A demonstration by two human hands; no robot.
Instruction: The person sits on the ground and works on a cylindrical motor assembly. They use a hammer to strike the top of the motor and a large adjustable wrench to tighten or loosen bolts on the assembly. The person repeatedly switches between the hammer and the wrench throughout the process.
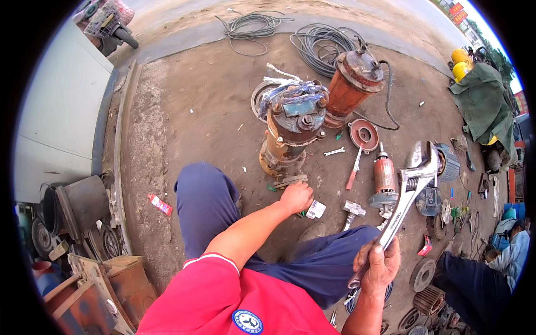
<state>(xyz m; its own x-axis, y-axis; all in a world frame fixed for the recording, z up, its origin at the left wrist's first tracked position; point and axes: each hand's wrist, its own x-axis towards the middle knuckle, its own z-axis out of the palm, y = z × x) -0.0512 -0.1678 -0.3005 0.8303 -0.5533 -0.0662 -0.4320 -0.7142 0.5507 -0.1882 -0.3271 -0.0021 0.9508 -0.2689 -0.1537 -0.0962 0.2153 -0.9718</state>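
In the head view, the right grip [379, 262] is wrapped around the lower handle of a large adjustable wrench [403, 206], whose head points up and away from it. With the hold so far down, the head's weight could make the tool swing or twist if the fingers loosen; a red rotor [384, 174] stands beyond that grip, partly behind the wrench as seen here, and a drop that way might knock it. The left grip [297, 196] is curled at the bottom flange [290, 180] of an upright pump [289, 139]; I cannot tell whether its fingers close on anything. The pump rises directly beyond the left grip on a narrow-looking foot, so an off-centre pull could tip it and pinch those fingers. Wrench jaws poorly set for a nut could slip and drive the right grip's knuckles into metal. A white box [316, 209] lies just right of the left grip and a hammer [353, 209] between the two grips; either might obstruct a turning handle. Loose strips [293, 92] over the pump's top, well beyond the left grip, could snag the tool.
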